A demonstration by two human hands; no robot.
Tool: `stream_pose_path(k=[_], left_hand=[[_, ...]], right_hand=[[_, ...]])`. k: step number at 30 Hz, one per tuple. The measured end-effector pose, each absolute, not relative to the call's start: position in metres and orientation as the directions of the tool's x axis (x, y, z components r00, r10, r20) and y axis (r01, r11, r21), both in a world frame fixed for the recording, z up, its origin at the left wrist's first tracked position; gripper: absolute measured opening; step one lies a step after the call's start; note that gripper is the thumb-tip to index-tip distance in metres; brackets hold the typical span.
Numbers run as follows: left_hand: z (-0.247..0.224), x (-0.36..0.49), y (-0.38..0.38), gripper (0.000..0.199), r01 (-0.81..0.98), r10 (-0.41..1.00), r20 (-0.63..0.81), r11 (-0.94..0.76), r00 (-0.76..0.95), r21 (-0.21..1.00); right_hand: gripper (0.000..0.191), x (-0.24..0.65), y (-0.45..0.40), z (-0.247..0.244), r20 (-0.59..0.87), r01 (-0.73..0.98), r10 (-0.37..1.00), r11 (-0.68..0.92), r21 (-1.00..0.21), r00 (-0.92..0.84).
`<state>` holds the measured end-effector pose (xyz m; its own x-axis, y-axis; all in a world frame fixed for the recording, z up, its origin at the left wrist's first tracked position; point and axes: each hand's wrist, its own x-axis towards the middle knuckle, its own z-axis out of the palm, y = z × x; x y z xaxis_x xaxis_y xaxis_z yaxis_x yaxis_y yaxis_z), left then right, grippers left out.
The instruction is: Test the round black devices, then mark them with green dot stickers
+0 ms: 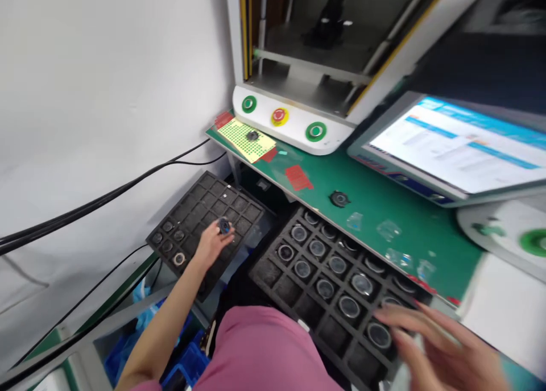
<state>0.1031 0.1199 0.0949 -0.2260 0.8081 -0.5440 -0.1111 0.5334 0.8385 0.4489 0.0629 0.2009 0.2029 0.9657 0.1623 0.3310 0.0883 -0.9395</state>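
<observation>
Round dark disc (224, 225) in left grip (211, 244), above matte gridded tray (199, 193).

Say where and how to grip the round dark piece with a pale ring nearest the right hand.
Likely by opposite edges of the round dark piece with a pale ring, from above: it seems to lie flat within the black gridded tray, whose cell walls hinder sideways access. The right hand is close by.

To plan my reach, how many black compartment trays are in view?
2: left tray below the left hand, right tray by the right hand; any stacked beneath would be hidden.
</observation>
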Motion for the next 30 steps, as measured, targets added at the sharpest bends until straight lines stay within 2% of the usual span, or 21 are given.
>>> stream_pose_path(k=[3,5,7,10,14,17,21,26,30], left_hand=[[0.125,0.179,0.133,0.056,-0.339,0.82,-0.548,0.568,0.162,0.75],[0.144,0.222,0.137,0.058,-0.394,0.771,-0.505,0.634,0.387,0.665],[0.16,0.254,0.14,0.057,-0.399,0.709,-0.456,0.691,0.538,0.603],[0.173,0.287,0.146,0.048,-0.39,0.646,-0.407,0.737,0.646,0.552],[0.175,0.309,0.149,0.037,-0.394,0.617,-0.406,0.765,0.674,0.509],[0.172,0.319,0.15,0.033,-0.421,0.628,-0.45,0.769,0.635,0.48],[0.166,0.327,0.16,0.033,-0.469,0.658,-0.522,0.753,0.542,0.462],[0.167,0.329,0.178,0.041,-0.477,0.664,-0.58,0.746,0.472,0.466],[0.182,0.335,0.182,0.038,-0.436,0.697,-0.568,0.717,0.439,0.543]], right_hand=[[0.039,0.435,0.08,0.196,0.231,0.401,0.97,0.18,-0.898,0.083],[0.043,0.427,0.092,0.199,0.189,0.342,0.981,0.165,-0.925,0.036],[0.046,0.425,0.103,0.204,0.144,0.226,0.989,0.131,-0.965,0.039],[0.044,0.433,0.11,0.21,0.114,0.12,0.985,0.099,-0.988,0.129],[0.031,0.448,0.105,0.208,0.228,0.156,0.923,0.188,-0.97,0.31],[0.021,0.456,0.099,0.207,0.272,0.199,0.904,0.215,-0.956,0.329],[0.016,0.485,0.109,0.203,0.261,0.167,0.888,0.212,-0.963,0.378],[0.033,0.565,0.178,0.154,0.15,0.189,0.832,0.055,-0.98,0.535],[0.025,0.611,0.229,0.11,0.013,0.244,0.837,-0.144,-0.959,0.547]])
